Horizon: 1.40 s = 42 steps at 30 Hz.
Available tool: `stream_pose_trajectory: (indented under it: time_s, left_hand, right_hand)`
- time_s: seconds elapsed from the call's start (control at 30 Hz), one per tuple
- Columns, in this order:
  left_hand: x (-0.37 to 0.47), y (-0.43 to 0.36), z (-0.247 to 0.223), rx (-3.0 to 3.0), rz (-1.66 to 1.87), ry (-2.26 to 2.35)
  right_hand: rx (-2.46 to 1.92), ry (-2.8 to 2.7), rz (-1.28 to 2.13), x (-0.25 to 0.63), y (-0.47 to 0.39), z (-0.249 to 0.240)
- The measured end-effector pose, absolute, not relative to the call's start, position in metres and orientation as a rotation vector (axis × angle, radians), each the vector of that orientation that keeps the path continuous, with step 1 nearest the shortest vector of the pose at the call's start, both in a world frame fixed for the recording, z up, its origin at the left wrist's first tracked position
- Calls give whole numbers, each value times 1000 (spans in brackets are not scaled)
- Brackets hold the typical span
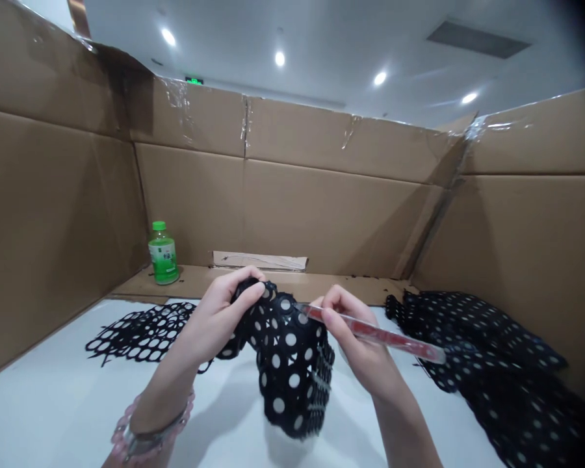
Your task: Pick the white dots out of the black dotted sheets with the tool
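Observation:
A piece of black fabric (291, 364) covered in round pale dots hangs in front of me above the white table. Its upper left end is pinched between the thumb and fingers of my left hand (227, 312). My right hand (353, 325) is closed around a slim tool with a translucent red handle (394, 338). The tool's narrow tip points left and meets the upper part of the fabric; the tip's exact shape is too small to tell. Around my left wrist are a pink bead bracelet (121, 435) and a metal band.
Black netting with large round holes (146, 331) lies on the white table (39, 403) at left. A heap of dotted black fabric (492, 351) covers the right side. Behind stands a green-capped bottle (164, 257). Cardboard walls (341, 214) enclose the back and both sides.

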<state>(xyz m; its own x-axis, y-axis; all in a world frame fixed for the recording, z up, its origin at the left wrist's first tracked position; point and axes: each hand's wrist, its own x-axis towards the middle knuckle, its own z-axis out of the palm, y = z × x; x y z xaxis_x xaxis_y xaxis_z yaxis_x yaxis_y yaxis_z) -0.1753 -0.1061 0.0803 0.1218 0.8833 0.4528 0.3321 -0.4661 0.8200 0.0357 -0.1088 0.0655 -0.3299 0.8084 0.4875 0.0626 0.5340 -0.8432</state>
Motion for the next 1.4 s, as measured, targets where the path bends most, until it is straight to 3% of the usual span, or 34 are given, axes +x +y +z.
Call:
stream_pose_trajectory:
  time_s: [0.53,0.97,1.13,1.4]
  left_hand:
    - [-176,-104,72,1820,1210,1139]
    - [-173,-113,85,2185,1207,980]
    - [-172,-116,85,2252,1202,1020]
    - [-165,-124,81,2322,1192,1085]
  right_hand:
    - [-632,-1824,1004,42,-109,66]
    - [-691,-1908,990,44,-115,70]
    - [-774,-2011,835,42,-118,71]
    - [-1019,-2019,235,13,-138,65]
